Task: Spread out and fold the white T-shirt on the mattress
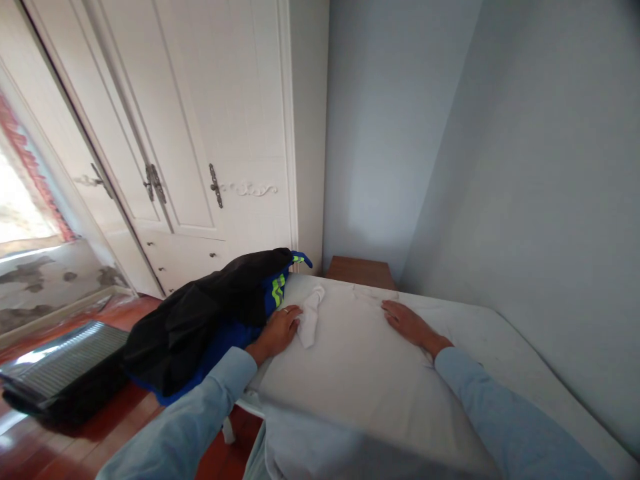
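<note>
Cloth, white and broad, lies spread on the table, its near part seeming to drop over the near edge into shadow. Beyond and to the left stands the wardrobe, by far the biggest thing about. At the table's left end a dark garment, black and blue with bright strips, is heaped close beside the cloth and hangs over the side. A black case is on the floor further left; a brown stand shows past the far edge, in the corner.

Right hand rests on the cloth's right part, palm down, fingers stretched out, with no grasp to be seen. Left hand is at the left side with its fingers bent against a narrow flap; whether they pinch it I cannot tell.

To smooth well here, I would let the right palm anchor the fabric, unfold the twisted flap from its root, then stroke outward with light, even pressure. Small creases near the right fingers deserve a pass too, and the dark garment could snag the left edge.
</note>
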A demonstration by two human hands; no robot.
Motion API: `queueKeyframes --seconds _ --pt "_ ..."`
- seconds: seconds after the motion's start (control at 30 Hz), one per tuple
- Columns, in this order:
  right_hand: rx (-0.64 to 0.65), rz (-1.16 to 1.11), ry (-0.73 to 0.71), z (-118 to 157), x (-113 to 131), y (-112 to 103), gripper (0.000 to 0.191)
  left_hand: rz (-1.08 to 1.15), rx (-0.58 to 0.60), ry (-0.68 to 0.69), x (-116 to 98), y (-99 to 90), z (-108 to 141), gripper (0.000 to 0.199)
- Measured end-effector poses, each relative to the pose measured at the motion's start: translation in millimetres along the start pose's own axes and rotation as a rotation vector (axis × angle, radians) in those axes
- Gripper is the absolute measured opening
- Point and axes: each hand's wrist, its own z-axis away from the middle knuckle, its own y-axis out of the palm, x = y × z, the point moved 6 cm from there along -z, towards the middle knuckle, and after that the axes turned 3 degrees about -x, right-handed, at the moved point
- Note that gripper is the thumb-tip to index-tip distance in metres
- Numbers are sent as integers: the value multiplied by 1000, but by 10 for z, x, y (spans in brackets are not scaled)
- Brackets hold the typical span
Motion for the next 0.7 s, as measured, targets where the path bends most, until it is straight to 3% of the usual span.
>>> queueKeyframes --seconds 0.2,0.33,0.4,0.53,0.7 --pt "64 173 8 -70 199 -101 43 6 -42 -54 -13 17 21 41" --pt "-101 50 145 -307 572 -165 39 73 -43 -71 19 19 -4 42" --pt "-104 -44 199 -470 816 -32 39 126 -58 -100 68 31 -13 43" --pt "34 -82 213 -794 1249 421 47 231 -109 -150 149 45 -15 43" --pt "56 -135 309 -1103 1395 728 26 260 -134 -135 138 39 -13 45"
